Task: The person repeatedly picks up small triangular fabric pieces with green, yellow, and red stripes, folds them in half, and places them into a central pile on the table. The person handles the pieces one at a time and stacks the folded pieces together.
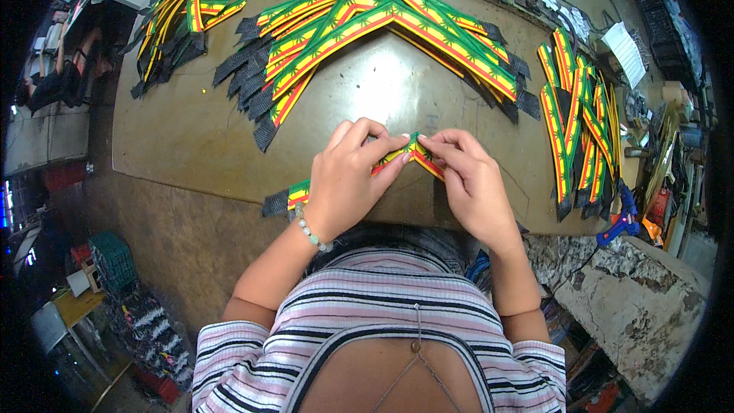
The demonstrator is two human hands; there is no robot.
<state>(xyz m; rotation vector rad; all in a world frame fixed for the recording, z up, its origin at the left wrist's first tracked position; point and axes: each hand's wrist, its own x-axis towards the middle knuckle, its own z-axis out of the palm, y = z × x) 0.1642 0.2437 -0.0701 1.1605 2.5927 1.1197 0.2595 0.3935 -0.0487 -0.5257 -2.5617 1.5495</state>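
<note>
Both hands pinch a striped fabric strip (415, 150) in green, yellow and red with dark leaf shapes, bent to a point at its middle. My left hand (345, 172) grips it just left of the point, thumb and fingers closed. On the other side, my right hand (475, 183) pinches the strip close to the point. The strip's left end, with a black fabric tip (276, 203), sticks out past my left wrist near the table's front edge. Most of its right part is hidden under my right hand.
Ahead on the brown table (172, 157) lies a stack of V-shaped strips (386, 14). Loose strips pile up at the far left (195, 8), and another bundle (579, 118) lies at the right. A blue glue gun (621, 222) sits by the right table corner.
</note>
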